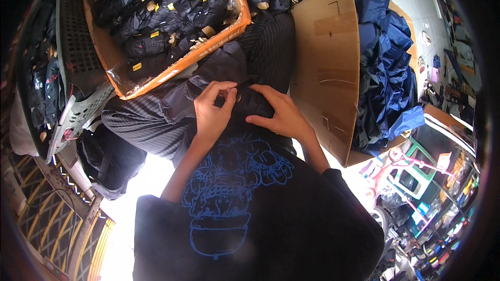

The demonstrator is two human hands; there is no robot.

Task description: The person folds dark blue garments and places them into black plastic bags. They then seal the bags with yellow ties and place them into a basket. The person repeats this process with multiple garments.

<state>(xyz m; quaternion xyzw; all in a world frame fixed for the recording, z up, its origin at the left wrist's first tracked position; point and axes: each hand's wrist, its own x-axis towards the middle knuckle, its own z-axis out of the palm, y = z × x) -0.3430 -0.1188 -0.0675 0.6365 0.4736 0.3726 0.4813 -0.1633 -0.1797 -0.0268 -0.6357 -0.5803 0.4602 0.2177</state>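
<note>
A dark cloth piece [219, 65] lies across my lap, over striped trousers. My left hand [214, 106] is closed in a pinch at the cloth's near edge, thumb and forefinger together. Close by on the right, my right hand [281, 117] curves round a black fabric bundle [255, 103], thumb below and fingers above. Where the cloth and the bundle meet between my hands, dark fabric blends together and the detail is hard to make out.
An orange-edged crate [182, 67] of black rolled bundles with pale ends, like folded umbrellas, stands ahead left. A grey perforated basket [78, 47] holds more. On the right, a cardboard box [325, 78] holds blue cloth [385, 73]. A black bag [112, 164] lies left.
</note>
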